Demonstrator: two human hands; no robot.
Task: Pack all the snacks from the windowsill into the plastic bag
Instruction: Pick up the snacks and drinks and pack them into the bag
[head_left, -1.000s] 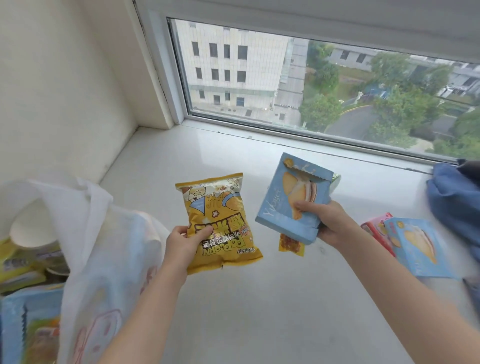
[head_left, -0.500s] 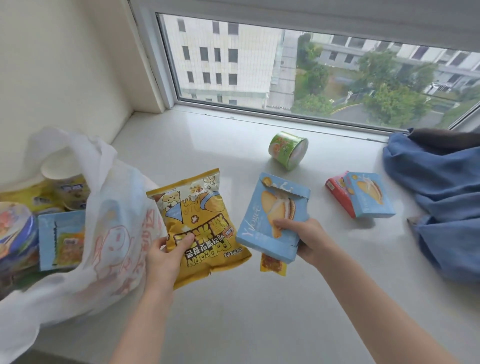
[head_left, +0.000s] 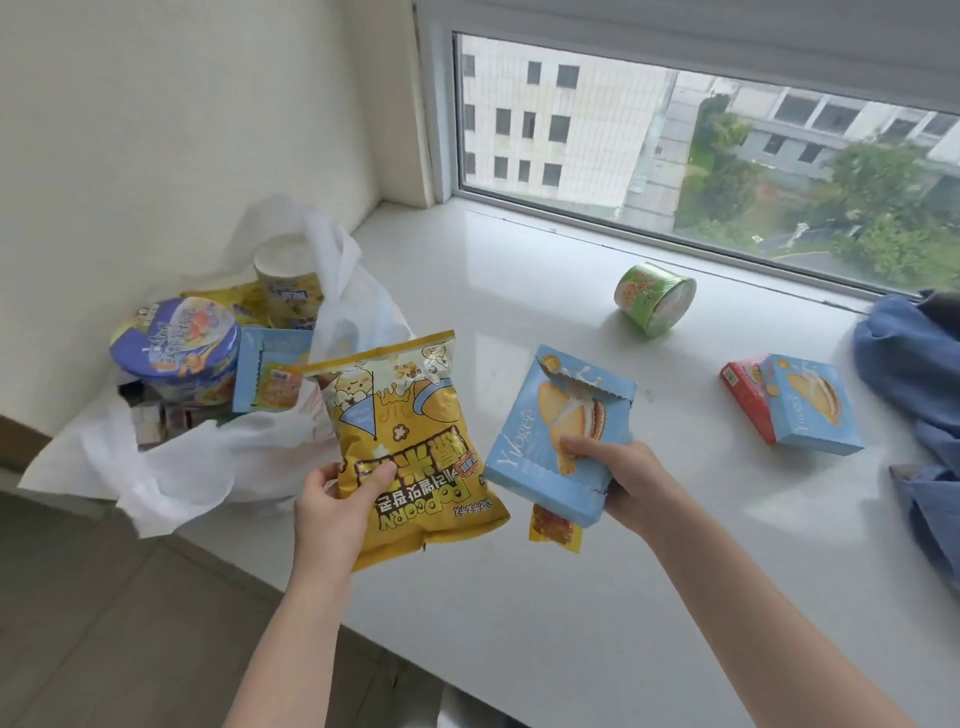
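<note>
My left hand (head_left: 332, 512) grips the lower edge of a yellow popcorn bag (head_left: 410, 436), held up beside the white plastic bag (head_left: 218, 462). My right hand (head_left: 623, 478) holds a light blue biscuit box (head_left: 540, 441) together with a small orange packet (head_left: 553, 527) that hangs below it. The plastic bag lies open at the left end of the white windowsill (head_left: 519, 280); it holds a purple noodle bowl (head_left: 174, 348), a cup (head_left: 288, 283) and a blue packet (head_left: 267, 374). A green can (head_left: 652, 299) on its side, a red box (head_left: 745, 397) and another blue box (head_left: 810, 405) lie on the sill.
Blue cloth (head_left: 914, 379) is heaped at the right end of the sill. The window (head_left: 701, 135) runs along the back and a white wall (head_left: 182, 130) closes the left side. The sill's front edge drops to a brown floor (head_left: 114, 623) at lower left.
The view has swung left, so the bag's contents show more fully. Both hands have carried the popcorn bag and the blue box leftward, nearer the plastic bag.
</note>
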